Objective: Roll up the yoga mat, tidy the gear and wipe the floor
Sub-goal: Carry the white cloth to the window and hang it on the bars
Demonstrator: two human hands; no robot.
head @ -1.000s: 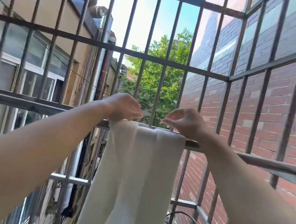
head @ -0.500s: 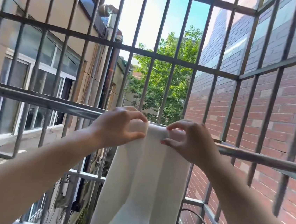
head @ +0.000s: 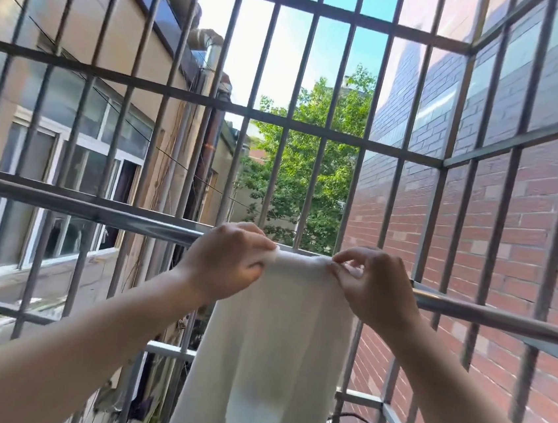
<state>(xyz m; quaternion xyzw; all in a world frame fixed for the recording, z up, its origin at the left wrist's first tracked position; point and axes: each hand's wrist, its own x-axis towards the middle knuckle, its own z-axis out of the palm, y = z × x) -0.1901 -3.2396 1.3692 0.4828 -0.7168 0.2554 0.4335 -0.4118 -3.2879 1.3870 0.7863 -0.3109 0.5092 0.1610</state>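
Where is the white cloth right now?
In the head view, the white cloth hangs over the metal rail at lower centre. The left hand and the right hand grip its top corners.

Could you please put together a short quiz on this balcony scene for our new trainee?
1. True or false: the white cloth hangs over the metal rail.
2. How many hands grip the cloth's top edge? A) none B) one C) two
3. What kind of wall stands on the right?
Key: 1 true. 2 C: the left hand and the right hand both hold it. 3 A red brick wall.
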